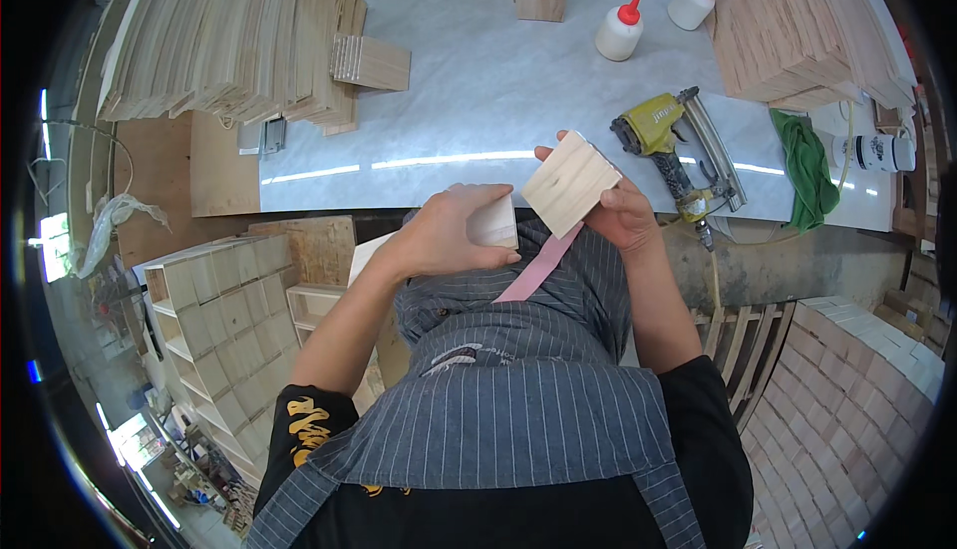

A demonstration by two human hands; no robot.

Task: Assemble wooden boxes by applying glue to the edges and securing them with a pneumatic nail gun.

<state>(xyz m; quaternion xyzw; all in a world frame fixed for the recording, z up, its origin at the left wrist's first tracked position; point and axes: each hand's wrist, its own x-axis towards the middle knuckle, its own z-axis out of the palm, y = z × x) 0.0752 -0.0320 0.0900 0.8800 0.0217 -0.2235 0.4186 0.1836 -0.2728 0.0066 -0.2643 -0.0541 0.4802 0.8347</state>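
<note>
My right hand (625, 212) is closed around a small square wooden board (570, 184), tilted with its pale grained face up. It may be more than one thin board together. My left hand (454, 232) grips another pale wooden piece (491, 226) between thumb and fingers, and part of that piece is hidden under the palm. The two pieces are close together but apart, just in front of the table's near edge. Below them a pink strip (538, 270) lies against my striped apron (528, 350).
On the grey table (469, 80) lies a green nail gun (663, 140), near two glue bottles (620, 35) with red tips and a green cloth (805, 170). Board stacks (219, 40) rise at both far sides. Wooden boxes (229, 300) stand lower left, stacked blocks (847, 399) lower right.
</note>
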